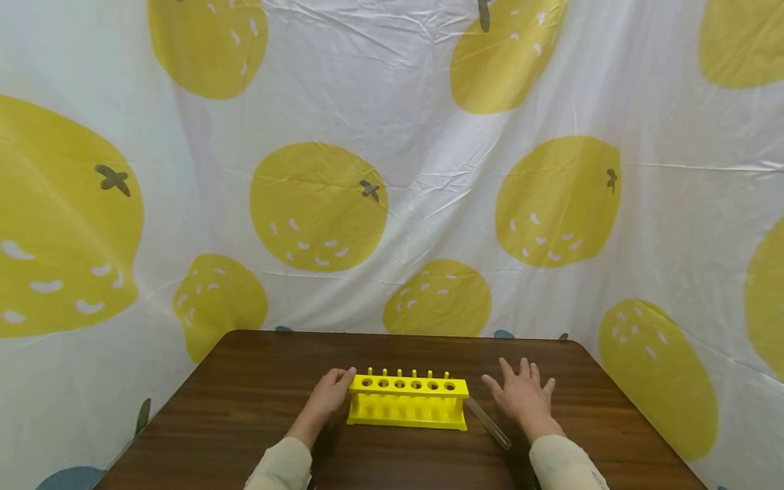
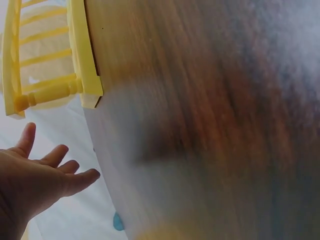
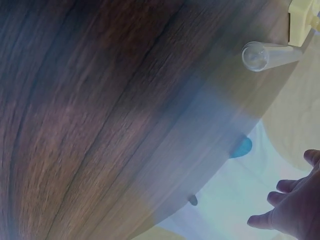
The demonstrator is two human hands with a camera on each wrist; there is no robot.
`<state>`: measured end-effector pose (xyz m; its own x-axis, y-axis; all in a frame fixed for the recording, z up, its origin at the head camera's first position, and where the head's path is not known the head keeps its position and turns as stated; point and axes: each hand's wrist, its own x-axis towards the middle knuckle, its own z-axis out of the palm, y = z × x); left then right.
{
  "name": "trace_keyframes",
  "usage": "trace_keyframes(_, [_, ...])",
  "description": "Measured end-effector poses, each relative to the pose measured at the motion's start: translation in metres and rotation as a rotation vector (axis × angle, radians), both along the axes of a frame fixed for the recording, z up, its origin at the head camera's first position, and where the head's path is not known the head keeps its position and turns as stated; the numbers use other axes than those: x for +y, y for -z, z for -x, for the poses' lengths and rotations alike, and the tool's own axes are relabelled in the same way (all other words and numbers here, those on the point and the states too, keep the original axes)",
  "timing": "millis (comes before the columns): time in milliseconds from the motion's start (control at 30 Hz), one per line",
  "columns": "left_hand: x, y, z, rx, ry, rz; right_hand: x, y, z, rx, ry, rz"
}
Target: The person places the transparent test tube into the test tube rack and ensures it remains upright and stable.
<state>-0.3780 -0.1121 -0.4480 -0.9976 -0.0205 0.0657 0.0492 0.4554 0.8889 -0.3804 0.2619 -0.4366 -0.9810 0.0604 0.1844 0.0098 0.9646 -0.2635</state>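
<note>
A yellow test tube rack (image 1: 407,403) stands upright on the table, its row of holes holding no tubes. Beside its left end is my left hand (image 1: 329,396), with fingers extended; the left wrist view shows this hand (image 2: 45,180) slightly apart from the rack (image 2: 89,75). A clear test tube (image 1: 488,423) lies slantwise on the wood to the right of the rack. My right hand (image 1: 523,397) is just beyond the tube, palm down with its fingers spread and nothing held. In the right wrist view, the tube's (image 3: 272,56) rounded end faces the camera.
The dark brown wooden table (image 1: 275,367) reaches back to a white curtain (image 1: 422,88) printed with yellow lemons. More of this curtain hangs along the left and right sides.
</note>
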Motion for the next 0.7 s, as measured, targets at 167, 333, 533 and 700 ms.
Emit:
trace_keyframes(167, [0.002, 0.002, -0.001, -0.011, -0.005, -0.015, -0.004, -0.002, -0.003, 0.0, -0.007, 0.034])
trace_keyframes(333, [0.005, 0.003, -0.002, -0.017, -0.005, -0.05, -0.007, 0.001, -0.002, 0.006, -0.013, 0.059])
trace_keyframes(533, [0.007, 0.005, -0.002, 0.0, -0.001, -0.053, -0.012, 0.005, 0.001, 0.015, -0.012, 0.085])
trace_keyframes(700, [0.007, 0.006, -0.003, 0.004, 0.005, -0.063, -0.016, 0.004, -0.001, -0.001, -0.01, 0.122])
